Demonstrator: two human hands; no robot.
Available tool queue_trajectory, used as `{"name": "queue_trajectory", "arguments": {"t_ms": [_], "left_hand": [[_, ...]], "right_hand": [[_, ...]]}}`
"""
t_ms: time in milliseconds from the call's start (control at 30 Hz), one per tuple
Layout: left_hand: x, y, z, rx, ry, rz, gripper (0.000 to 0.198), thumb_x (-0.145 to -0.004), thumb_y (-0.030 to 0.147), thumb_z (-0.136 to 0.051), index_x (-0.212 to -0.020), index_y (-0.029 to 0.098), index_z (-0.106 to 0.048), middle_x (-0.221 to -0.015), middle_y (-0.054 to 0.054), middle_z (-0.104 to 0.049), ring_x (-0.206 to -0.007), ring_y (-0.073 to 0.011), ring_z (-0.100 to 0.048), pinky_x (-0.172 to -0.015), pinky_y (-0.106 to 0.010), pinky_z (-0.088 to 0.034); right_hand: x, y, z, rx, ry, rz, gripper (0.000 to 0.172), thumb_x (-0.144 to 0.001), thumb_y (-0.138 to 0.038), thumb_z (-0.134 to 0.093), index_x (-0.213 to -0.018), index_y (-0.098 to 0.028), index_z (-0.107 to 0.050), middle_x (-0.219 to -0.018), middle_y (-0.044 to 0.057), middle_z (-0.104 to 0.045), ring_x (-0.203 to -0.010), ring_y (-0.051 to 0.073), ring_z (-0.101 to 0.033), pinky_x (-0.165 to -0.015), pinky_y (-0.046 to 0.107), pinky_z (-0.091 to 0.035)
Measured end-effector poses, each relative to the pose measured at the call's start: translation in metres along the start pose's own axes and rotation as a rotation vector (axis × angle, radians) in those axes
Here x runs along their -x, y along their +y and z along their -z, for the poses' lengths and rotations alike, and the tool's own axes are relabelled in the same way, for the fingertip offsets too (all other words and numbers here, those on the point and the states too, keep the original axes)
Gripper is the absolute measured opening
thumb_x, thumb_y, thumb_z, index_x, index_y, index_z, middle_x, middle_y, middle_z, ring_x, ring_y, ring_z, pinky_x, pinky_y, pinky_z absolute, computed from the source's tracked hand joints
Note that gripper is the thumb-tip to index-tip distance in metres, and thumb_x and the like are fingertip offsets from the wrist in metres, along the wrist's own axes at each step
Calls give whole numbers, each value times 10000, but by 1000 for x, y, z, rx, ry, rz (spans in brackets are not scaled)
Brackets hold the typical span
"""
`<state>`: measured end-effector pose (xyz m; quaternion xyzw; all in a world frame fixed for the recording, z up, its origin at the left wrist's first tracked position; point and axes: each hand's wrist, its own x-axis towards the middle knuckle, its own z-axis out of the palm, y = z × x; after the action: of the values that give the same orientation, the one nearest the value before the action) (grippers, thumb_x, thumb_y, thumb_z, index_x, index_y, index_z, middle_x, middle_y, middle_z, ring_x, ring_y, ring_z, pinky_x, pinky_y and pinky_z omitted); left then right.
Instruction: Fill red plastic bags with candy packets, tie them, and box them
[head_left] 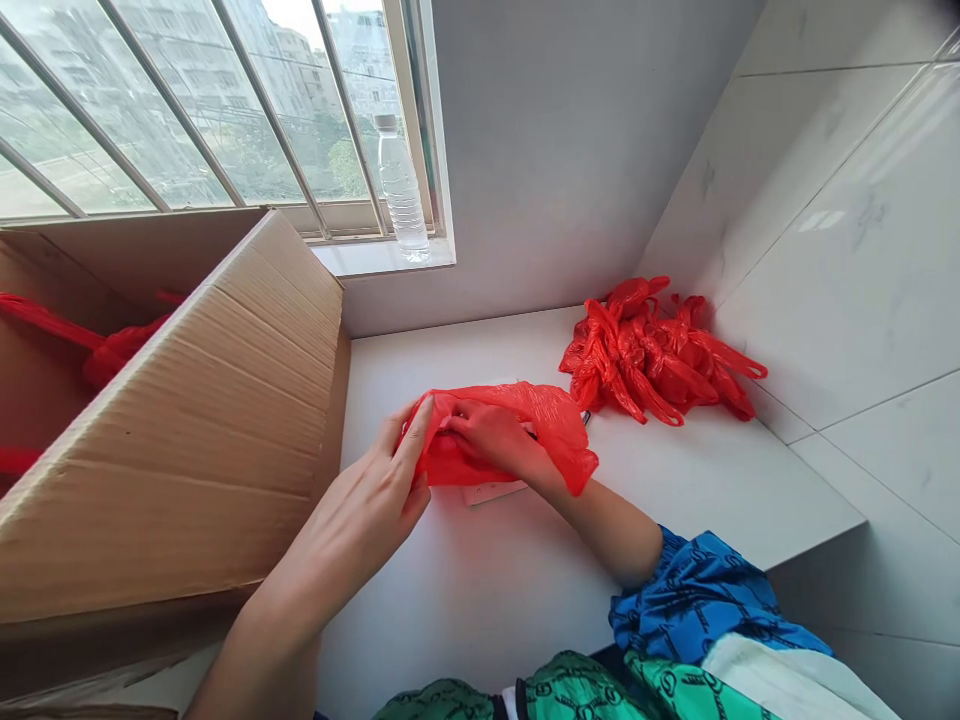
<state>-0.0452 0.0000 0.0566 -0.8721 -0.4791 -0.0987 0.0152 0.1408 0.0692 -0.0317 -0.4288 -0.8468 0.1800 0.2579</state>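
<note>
A thin red plastic bag (544, 405) is stretched between my hands just over the white tabletop. At its left end, my left hand (386, 465) grips the plastic between thumb and fingers, with the index finger extended along the edge. My right hand (487, 435) reaches into the bag from the right. Its bent fingers are pressed together on the plastic near the left end, partly veiled by the red film. Beneath the bag, a pale flat piece (493, 492) peeks out, mostly covered. A small dark tip shows at the bag's right side, too little to name.
On the left stands a large open cardboard box (247, 400) with red plastic (124, 350) inside. A heap of red plastic bags (652, 350) lies at the back right against the tiled wall. A clear bottle (403, 190) stands on the sill of the barred window.
</note>
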Motion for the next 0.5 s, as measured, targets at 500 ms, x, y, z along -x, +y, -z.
{"name": "queue_trajectory", "arguments": {"t_ms": [500], "left_hand": [[0,0,-2,-8,35,6,741,-876,153,-362,-1585,228,-159,-1508,-149,-424,-601,-144,-615,-567,-289,-478]], "right_hand": [[21,13,69,-1002,-302,-333,219,-905,-379,-648,-1077,-258,-710,-1112,16,-737,-1056,214,-686,-952,390,-555]]}}
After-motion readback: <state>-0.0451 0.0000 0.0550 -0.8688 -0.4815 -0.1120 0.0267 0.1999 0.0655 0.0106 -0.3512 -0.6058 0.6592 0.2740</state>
